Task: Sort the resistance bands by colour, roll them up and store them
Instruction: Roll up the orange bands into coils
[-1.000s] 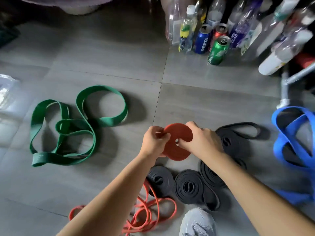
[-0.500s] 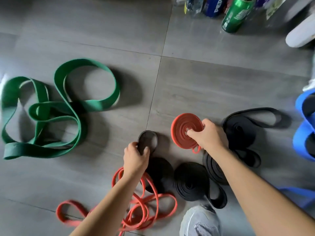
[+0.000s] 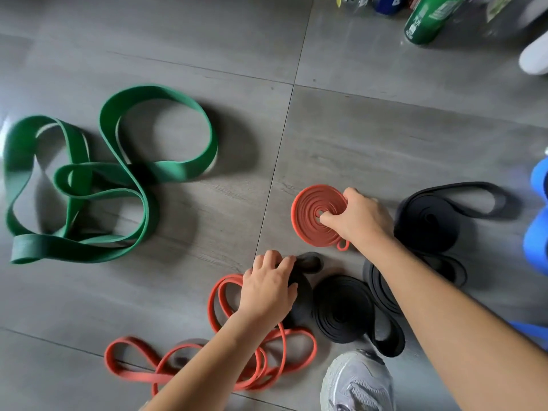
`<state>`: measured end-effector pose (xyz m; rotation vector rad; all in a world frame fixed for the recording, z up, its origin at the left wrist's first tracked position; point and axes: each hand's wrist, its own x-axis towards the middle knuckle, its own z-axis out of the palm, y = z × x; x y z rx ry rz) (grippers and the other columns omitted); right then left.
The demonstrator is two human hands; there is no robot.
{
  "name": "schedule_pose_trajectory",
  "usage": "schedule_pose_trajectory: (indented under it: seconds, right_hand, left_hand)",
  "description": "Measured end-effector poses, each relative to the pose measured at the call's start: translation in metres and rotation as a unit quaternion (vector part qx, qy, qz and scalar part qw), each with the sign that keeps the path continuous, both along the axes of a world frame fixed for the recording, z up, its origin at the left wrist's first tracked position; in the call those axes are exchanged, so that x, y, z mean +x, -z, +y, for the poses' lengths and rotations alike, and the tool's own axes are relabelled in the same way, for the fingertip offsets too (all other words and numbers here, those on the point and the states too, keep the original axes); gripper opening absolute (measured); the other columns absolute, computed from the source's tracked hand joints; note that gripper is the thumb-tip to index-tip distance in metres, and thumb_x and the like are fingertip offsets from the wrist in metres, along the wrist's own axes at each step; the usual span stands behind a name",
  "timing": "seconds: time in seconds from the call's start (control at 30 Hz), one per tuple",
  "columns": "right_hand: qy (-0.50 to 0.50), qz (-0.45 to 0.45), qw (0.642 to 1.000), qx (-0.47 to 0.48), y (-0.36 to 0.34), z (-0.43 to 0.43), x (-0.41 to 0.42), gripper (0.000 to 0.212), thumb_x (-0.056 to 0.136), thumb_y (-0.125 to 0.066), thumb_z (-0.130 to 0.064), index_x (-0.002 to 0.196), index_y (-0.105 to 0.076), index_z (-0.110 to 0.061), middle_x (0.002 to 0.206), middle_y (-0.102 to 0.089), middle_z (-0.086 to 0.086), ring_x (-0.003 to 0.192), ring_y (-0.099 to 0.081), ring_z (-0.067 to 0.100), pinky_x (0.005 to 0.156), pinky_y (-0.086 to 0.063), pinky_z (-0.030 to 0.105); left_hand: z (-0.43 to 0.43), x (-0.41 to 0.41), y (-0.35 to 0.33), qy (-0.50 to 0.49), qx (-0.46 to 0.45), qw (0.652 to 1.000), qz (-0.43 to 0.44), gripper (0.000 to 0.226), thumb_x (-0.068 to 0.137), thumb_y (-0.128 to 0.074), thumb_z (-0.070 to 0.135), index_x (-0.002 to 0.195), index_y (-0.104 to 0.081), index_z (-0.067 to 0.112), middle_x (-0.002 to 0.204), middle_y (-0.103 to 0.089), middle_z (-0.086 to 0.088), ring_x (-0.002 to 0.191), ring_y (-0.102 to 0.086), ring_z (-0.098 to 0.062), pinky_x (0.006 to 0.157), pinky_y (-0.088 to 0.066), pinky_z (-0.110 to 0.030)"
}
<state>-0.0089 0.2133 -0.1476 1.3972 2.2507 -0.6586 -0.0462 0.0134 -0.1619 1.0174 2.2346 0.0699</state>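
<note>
Head view: the right hand [image 3: 360, 221] pinches the rolled red band [image 3: 311, 215] just right of the frame's centre. The thumb presses at the coil's hole and the fingers hook over its upper rim. The coil seems to stand tilted against the grey floor [image 3: 385, 129], with a small tail loop poking out at its lower right. Below it, the left hand [image 3: 268, 289] curls over a small black roll [image 3: 310, 262], fingertips bent round its upper end, so we read both hands as closed on bands.

A second black roll [image 3: 341, 315] lies just beside the left hand, and a looser black band [image 3: 444, 212] sprawls to the right. The loose red band [image 3: 237, 366] lies under the left forearm at the bottom. The green band [image 3: 118, 173] is unrolled at the left, and a blue band [image 3: 536, 232] shows at the right edge.

We see nothing tying the red coil. If the pinch slackens, we expect the rubber to spring and unwind from that free tail. Setting it down among the black rolls would muddle the colours. The left forearm could also drag the loose red band into a tangle.
</note>
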Motion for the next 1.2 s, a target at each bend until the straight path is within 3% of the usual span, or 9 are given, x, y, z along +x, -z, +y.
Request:
schedule_pose_trajectory:
  seconds: [0.1,0.17,0.3,0.4,0.63,0.8,0.9,1.03,1.2]
  right_hand:
    - [-0.06,-0.016,0.998,0.01,-0.004,-0.01,-0.012,0.042,0.075,-0.059,-0.052,0.101,-0.047,-0.021,0.082,-0.056,0.003,0.073,-0.054,0.028,0.063,-0.038,0.029]
    - [-0.127,-0.029,0.991,0.021,0.0,-0.018,-0.018,0.043,0.078,-0.058,-0.049,0.106,-0.045,-0.019,0.094,-0.064,0.009,0.088,-0.061,0.031,0.065,-0.038,0.03]
    - [-0.21,-0.06,0.975,0.029,0.007,-0.029,-0.017,0.051,0.082,-0.056,-0.048,0.12,-0.042,-0.017,0.107,-0.064,0.012,0.103,-0.06,0.034,0.069,-0.038,0.034]
    - [-0.243,-0.051,0.968,0.027,0.006,-0.034,-0.014,0.053,0.087,-0.053,-0.047,0.126,-0.036,-0.016,0.11,-0.064,0.015,0.104,-0.059,0.034,0.072,-0.04,0.035]
    - [-0.151,-0.014,0.987,-0.061,0.013,-0.031,0.008,0.053,0.086,-0.055,-0.052,0.128,-0.034,-0.027,0.122,-0.044,0.014,0.112,-0.046,0.034,0.084,-0.045,0.043]
    - [-0.175,0.004,0.984,0.031,0.006,-0.035,0.021,0.073,0.084,-0.055,-0.055,0.143,-0.02,-0.028,0.139,-0.031,0.012,0.126,-0.033,0.032,0.101,-0.034,0.041]
    - [-0.203,0.063,0.975,0.056,0.0,-0.055,0.03,0.068,0.084,-0.058,-0.046,0.141,-0.031,-0.021,0.144,-0.031,0.012,0.128,-0.032,0.033,0.107,-0.027,0.041]
    - [-0.276,0.128,0.952,0.012,-0.004,-0.094,0.045,0.05,0.076,-0.068,-0.034,0.12,-0.055,-0.012,0.126,-0.051,0.014,0.111,-0.05,0.037,0.094,-0.042,0.043]
    - [-0.301,0.111,0.947,-0.029,-0.029,-0.115,0.064,0.045,0.082,-0.062,-0.033,0.123,-0.055,-0.014,0.132,-0.045,0.011,0.122,-0.042,0.033,0.098,-0.038,0.041]
  left_hand:
    - [-0.003,0.0,0.0,0.032,0.006,0.999,-0.003,0.054,0.09,-0.049,0.039,0.14,-0.033,0.029,0.133,-0.036,0.0,0.121,-0.035,-0.023,0.093,-0.039,-0.034]
    - [-0.005,0.0,-0.001,0.032,0.019,0.999,-0.011,0.054,0.089,-0.051,0.037,0.14,-0.035,0.026,0.133,-0.039,-0.001,0.121,-0.038,-0.024,0.094,-0.04,-0.034]
    - [-0.009,-0.001,-0.001,-0.074,0.072,0.993,-0.052,0.055,0.09,-0.054,0.027,0.138,-0.033,0.013,0.13,-0.05,-0.004,0.12,-0.045,-0.023,0.095,-0.04,-0.031]
    - [-0.009,-0.002,0.0,-0.056,0.072,0.995,-0.051,0.059,0.092,-0.051,0.024,0.144,-0.025,0.016,0.13,-0.048,-0.003,0.119,-0.044,-0.022,0.096,-0.04,-0.03]
    - [-0.009,-0.003,0.001,-0.05,0.052,0.997,-0.025,0.052,0.092,-0.048,0.026,0.142,-0.033,0.025,0.13,-0.038,-0.004,0.117,-0.039,-0.022,0.091,-0.043,-0.03]
    - [-0.016,-0.016,-0.001,-0.048,0.059,0.997,-0.001,0.049,0.09,-0.05,0.029,0.137,-0.039,0.026,0.131,-0.044,-0.002,0.119,-0.041,-0.023,0.094,-0.04,-0.032]
    - [-0.026,-0.024,-0.006,-0.075,0.036,0.996,0.01,0.05,0.088,-0.052,0.034,0.136,-0.041,0.023,0.132,-0.046,-0.001,0.121,-0.041,-0.023,0.097,-0.038,-0.034]
    - [-0.052,-0.03,-0.015,-0.049,-0.051,0.997,0.028,0.045,0.083,-0.043,0.038,0.125,-0.049,0.023,0.128,-0.051,0.002,0.121,-0.042,-0.023,0.098,-0.035,-0.032]
    - [-0.074,-0.033,-0.04,0.026,-0.106,0.994,-0.01,0.033,0.086,-0.054,0.032,0.117,-0.057,0.026,0.117,-0.05,0.0,0.113,-0.045,-0.023,0.089,-0.044,-0.034]
